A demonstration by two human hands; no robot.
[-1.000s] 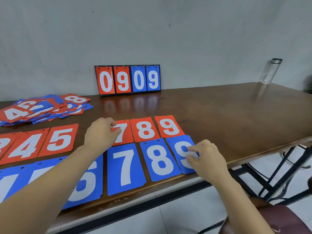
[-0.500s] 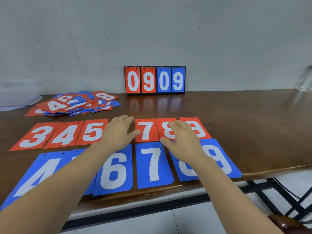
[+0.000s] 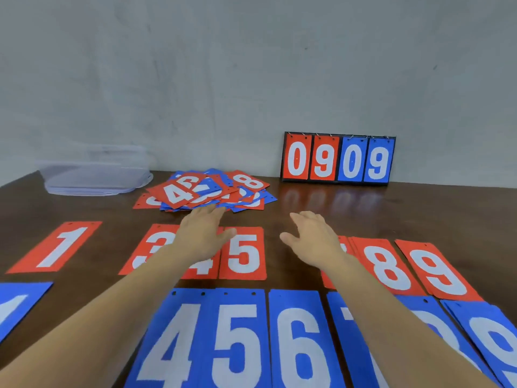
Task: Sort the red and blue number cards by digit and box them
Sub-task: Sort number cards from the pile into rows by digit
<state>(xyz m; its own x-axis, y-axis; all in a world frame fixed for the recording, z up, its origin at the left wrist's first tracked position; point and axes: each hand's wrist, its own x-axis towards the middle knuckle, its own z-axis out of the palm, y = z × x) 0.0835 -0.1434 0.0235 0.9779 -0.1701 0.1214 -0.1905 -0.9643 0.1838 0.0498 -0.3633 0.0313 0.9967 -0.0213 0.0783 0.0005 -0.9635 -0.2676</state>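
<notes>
— Against the grey wall (image 3: pixel 195 65), what's on the dark wooden table (image 3: pixel 419 214)?
— A flip scoreboard (image 3: pixel 338 159) reading 0909, and a clear plastic box (image 3: pixel 95 177); I can't make out its contents.
— And the cards?
— A loose pile (image 3: pixel 207 191) beside the box, then a red row (image 3: pixel 243 253) and a blue row (image 3: pixel 240 337). The left hand (image 3: pixel 204 233) and right hand (image 3: pixel 313 239) hover flat, holding nothing.

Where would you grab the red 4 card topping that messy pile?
Probably by its near edge, coming from the front. The red 4 card lies flat on top of the pile, uncovered, so a thumb could slip under that edge and fingers pinch from above.
</notes>
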